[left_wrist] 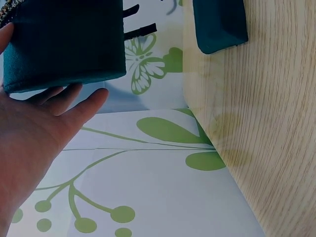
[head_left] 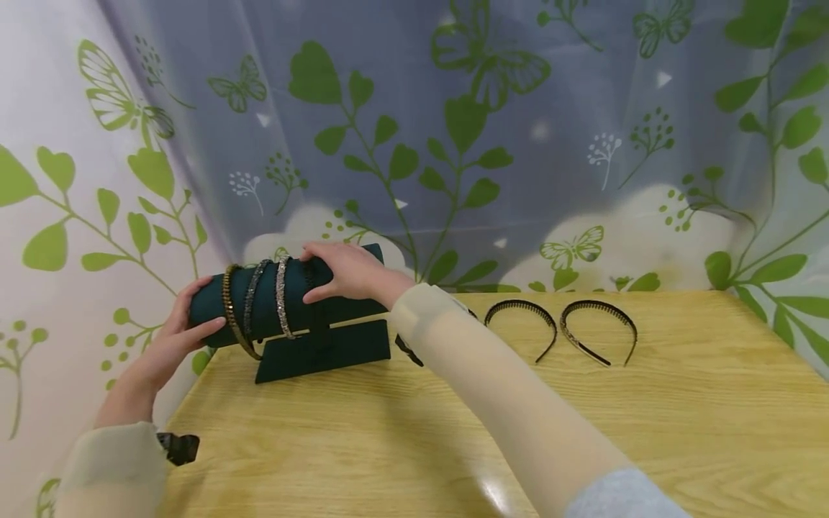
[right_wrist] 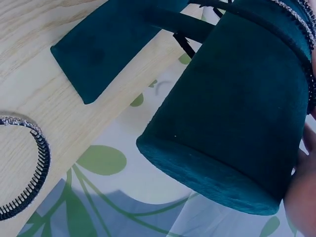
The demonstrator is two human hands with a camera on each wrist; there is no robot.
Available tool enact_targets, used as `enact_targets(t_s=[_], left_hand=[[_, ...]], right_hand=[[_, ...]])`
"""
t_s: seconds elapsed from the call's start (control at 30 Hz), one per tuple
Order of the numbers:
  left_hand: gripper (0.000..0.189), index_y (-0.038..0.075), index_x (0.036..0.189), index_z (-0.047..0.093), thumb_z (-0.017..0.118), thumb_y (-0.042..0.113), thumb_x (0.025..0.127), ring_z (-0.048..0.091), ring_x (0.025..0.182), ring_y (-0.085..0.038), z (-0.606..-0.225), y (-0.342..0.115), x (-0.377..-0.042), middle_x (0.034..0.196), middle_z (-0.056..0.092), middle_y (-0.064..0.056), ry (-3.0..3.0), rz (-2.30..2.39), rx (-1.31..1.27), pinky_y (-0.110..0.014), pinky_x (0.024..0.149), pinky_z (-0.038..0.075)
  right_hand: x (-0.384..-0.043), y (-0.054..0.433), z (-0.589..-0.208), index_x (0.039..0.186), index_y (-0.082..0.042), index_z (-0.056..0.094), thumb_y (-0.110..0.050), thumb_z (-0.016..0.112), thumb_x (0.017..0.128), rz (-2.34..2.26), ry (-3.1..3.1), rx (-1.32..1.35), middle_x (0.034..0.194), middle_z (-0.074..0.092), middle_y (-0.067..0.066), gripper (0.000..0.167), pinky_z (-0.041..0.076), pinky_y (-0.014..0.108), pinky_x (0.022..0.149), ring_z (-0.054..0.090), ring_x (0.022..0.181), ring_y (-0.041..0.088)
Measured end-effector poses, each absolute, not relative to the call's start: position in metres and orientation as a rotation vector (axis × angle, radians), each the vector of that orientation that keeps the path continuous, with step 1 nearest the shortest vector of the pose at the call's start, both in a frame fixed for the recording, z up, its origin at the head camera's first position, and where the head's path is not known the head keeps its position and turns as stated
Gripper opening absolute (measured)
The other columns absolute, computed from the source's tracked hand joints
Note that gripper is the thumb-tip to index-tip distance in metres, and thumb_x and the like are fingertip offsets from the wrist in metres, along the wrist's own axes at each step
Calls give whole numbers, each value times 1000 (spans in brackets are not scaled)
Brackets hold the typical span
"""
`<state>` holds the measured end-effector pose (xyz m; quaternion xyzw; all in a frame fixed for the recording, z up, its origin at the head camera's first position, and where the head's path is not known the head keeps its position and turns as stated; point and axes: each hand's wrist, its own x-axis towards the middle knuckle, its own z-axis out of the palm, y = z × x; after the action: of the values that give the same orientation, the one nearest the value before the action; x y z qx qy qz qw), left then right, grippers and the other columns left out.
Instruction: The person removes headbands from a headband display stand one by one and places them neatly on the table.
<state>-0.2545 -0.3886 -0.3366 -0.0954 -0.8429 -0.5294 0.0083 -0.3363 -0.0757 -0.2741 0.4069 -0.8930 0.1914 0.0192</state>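
Note:
A dark green velvet headband stand (head_left: pixel 324 352) has a thick padded roll (left_wrist: pixel 69 44) above a flat base. My left hand (head_left: pixel 162 345) grips the roll's left end, thumb in front and fingers over the top. Round the roll sit a gold headband (head_left: pixel 228 302), a dark grey glittery headband (head_left: pixel 250 295) and a silver sparkly headband (head_left: pixel 281 298). To their right is a black headband (right_wrist: pixel 276 29). My right hand (head_left: pixel 346 272) holds this one at the top of the roll, thumb in front; its fingertips are partly hidden.
On the wooden table (head_left: pixel 583 432) to the right lie a black toothed headband (head_left: pixel 523 303) and another with a decorated side (head_left: pixel 599 305). Part of one more shows behind my right forearm. A leaf-printed curtain (head_left: pixel 414 144) hangs along the back and left edges.

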Motion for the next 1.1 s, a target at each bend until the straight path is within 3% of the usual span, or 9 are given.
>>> enact_targets(t_s=[0.13, 0.2, 0.37, 0.5, 0.77, 0.93, 1.0, 1.1], left_hand=[[76, 44, 153, 2, 52, 19, 102, 17, 129, -48, -337, -388, -254, 153, -2, -27, -2624, -1685, -292, -57, 93, 33], [76, 45, 153, 2, 52, 18, 102, 15, 129, -49, -337, -388, -255, 153, -3, -27, -2621, -1700, -290, -65, 94, 27], [76, 45, 153, 1, 52, 19, 102, 17, 129, -48, -337, -388, -255, 153, -2, -27, -2639, -1681, -281, -59, 93, 31], [76, 45, 153, 1, 52, 19, 102, 16, 130, -49, -337, -388, -255, 153, -2, -27, -2633, -1686, -281, -63, 93, 29], [75, 46, 153, 1, 50, 19, 103, 15, 129, -49, -338, -386, -253, 152, -3, -28, -2625, -1707, -286, -68, 94, 25], [74, 48, 152, 2, 49, 18, 103, 18, 127, -45, -338, -386, -253, 151, -1, -27, -2610, -1720, -287, -69, 93, 23], [73, 47, 152, 3, 49, 18, 103, 23, 125, -39, -339, -387, -253, 150, 0, -27, -2618, -1705, -289, -65, 92, 27], [73, 47, 152, 3, 49, 17, 103, 29, 122, -28, -339, -389, -254, 149, 3, -26, -2631, -1668, -295, -45, 90, 37]], right_hand=[[-336, -74, -275, 143, -21, 44, -49, 74, 82, 634, -2763, 1251, 149, 40, -3, 74, 33, 34, 105, 40, 133, 16], [-336, -73, -276, 146, -20, 41, -49, 74, 81, 625, -2767, 1249, 151, 37, -2, 79, 33, 35, 105, 39, 134, 18], [-338, -73, -275, 152, -20, 34, -52, 73, 82, 536, -2790, 1253, 157, 25, -1, 86, 20, 39, 113, 27, 142, 18], [-338, -73, -274, 150, -18, 35, -50, 75, 81, 566, -2803, 1248, 154, 32, -2, 86, 14, 41, 115, 30, 140, 17], [-339, -57, -271, 147, -21, 35, -49, 78, 79, 640, -2863, 1221, 149, 39, -1, 85, 34, 38, 104, 44, 129, 22], [-343, -39, -271, 151, -21, 31, -48, 78, 79, 718, -2877, 1198, 151, 36, 0, 90, 34, 37, 105, 40, 133, 20], [-344, -31, -272, 151, -21, 32, -47, 79, 79, 760, -2880, 1189, 152, 34, -1, 90, 33, 38, 106, 36, 136, 19], [-343, -22, -272, 151, -21, 32, -46, 79, 79, 793, -2872, 1188, 153, 32, -2, 89, 31, 39, 108, 32, 138, 19]])
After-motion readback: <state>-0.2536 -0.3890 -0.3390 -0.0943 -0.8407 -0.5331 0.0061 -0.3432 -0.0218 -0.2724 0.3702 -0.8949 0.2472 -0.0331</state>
